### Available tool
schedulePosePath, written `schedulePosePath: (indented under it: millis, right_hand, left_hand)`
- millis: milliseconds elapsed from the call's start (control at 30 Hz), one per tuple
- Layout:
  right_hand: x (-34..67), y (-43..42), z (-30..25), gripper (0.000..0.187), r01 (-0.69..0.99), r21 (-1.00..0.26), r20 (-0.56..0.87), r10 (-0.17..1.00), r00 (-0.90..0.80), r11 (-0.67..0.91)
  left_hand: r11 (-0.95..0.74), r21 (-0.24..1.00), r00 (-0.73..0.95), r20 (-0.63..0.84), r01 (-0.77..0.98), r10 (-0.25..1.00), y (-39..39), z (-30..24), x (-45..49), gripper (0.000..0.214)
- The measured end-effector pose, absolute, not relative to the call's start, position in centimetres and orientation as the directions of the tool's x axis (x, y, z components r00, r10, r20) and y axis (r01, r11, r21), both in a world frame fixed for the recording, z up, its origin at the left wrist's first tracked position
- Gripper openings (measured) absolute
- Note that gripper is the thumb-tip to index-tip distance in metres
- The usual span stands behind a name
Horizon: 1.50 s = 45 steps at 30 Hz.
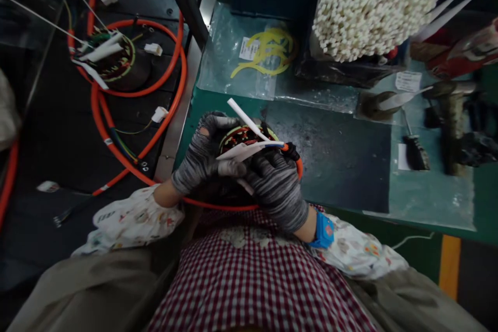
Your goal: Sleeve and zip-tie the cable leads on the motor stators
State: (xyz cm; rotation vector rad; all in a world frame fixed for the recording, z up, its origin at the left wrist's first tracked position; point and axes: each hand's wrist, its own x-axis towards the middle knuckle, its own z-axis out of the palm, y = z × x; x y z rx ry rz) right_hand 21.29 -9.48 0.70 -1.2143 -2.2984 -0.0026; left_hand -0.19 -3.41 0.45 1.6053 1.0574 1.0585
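Note:
Both my hands wear grey knit gloves and meet over a round motor stator [240, 137] with copper windings at the near edge of the green bench. My left hand [204, 153] grips the stator's left side, its fingers pinching white insulating tubes [249, 149]. My right hand [274, 184] closes over the stator's right side beside the black end of the orange cable [292, 153]. One white tube [243, 114] sticks up and left from the windings. The orange cable loops under my wrists.
A second stator [116, 57] with a coiled orange cable [171, 93] lies on the dark surface at left. A big bundle of white tubes [369, 5] stands at the back. A bag of yellow sleeves [268, 52], scissors [385, 102] and dark tools [451, 124] lie on the bench.

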Motion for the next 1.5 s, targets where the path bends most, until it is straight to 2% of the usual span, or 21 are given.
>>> schedulePosePath:
  millis: [100,200,333,400,500,567,633,700,767,867,1067,1200,1300,1500]
  right_hand:
    - [20.7,-9.9,0.8,0.025,0.791,-0.258,0.394,0.808,-0.438,0.554]
    - [20.9,-10.4,0.9,0.025,0.787,-0.274,0.390,0.812,-0.434,0.553]
    - [22.6,-10.7,2.1,0.028,0.711,-0.297,0.551,0.722,-0.418,0.638]
    - [23.6,-10.6,2.3,0.028,0.725,-0.333,0.608,0.725,-0.324,0.603]
    - [24.7,-9.8,1.4,0.055,0.809,-0.395,0.571,0.806,-0.155,0.436]
    - [25.4,-9.1,0.0,0.074,0.811,-0.450,0.507,0.855,-0.114,0.375]
    - [26.2,-8.4,-1.2,0.087,0.765,-0.514,0.459,0.878,-0.135,0.387]
    - [27.1,-8.0,-1.8,0.091,0.696,-0.573,0.428,0.882,-0.196,0.433]
    - [27.8,-7.8,-1.8,0.091,0.643,-0.608,0.398,0.880,-0.259,0.465]
    - [28.3,-7.9,-1.3,0.090,0.662,-0.602,0.341,0.893,-0.293,0.447]
    - [27.7,-8.0,-1.3,0.096,0.686,-0.622,0.313,0.923,-0.224,0.377]
    - [27.9,-7.7,-1.6,0.085,0.593,-0.689,0.351,0.908,-0.230,0.417]
    - [28.0,-7.6,-1.5,0.083,0.547,-0.711,0.387,0.895,-0.220,0.442]
    - [26.9,-8.7,-1.1,0.071,0.605,-0.679,0.398,0.901,-0.175,0.417]
  left_hand:
    - [-0.348,0.908,0.403,0.236,0.232,0.884,-4.1,0.1,-1.7,0.094]
    - [-0.344,0.901,0.414,0.216,0.265,0.884,-5.2,-0.1,-2.4,0.090]
    - [-0.204,0.938,0.337,0.103,0.280,0.936,-6.5,-0.3,-1.7,0.086]
    - [-0.254,0.923,0.324,0.156,0.288,0.933,-6.8,-0.4,-0.9,0.086]
    - [-0.441,0.837,0.365,0.319,0.324,0.874,-6.9,-0.3,0.6,0.091]
    - [-0.516,0.782,0.396,0.375,0.351,0.838,-6.9,-0.2,1.5,0.090]
    - [-0.571,0.740,0.429,0.414,0.356,0.803,-6.8,0.1,2.2,0.089]
    - [-0.607,0.710,0.465,0.429,0.358,0.775,-6.6,0.3,2.5,0.091]
    - [-0.629,0.685,0.500,0.425,0.367,0.754,-6.3,0.3,2.4,0.097]
    - [-0.650,0.658,0.533,0.419,0.381,0.736,-6.0,0.2,1.9,0.102]
    - [-0.596,0.695,0.493,0.384,0.403,0.781,-6.1,0.1,1.9,0.091]
    - [-0.620,0.679,0.526,0.388,0.392,0.757,-6.2,0.0,2.1,0.088]
    - [-0.636,0.669,0.537,0.398,0.385,0.744,-6.0,0.2,2.0,0.090]
    - [-0.608,0.715,0.542,0.377,0.345,0.751,-6.2,0.8,2.3,0.097]
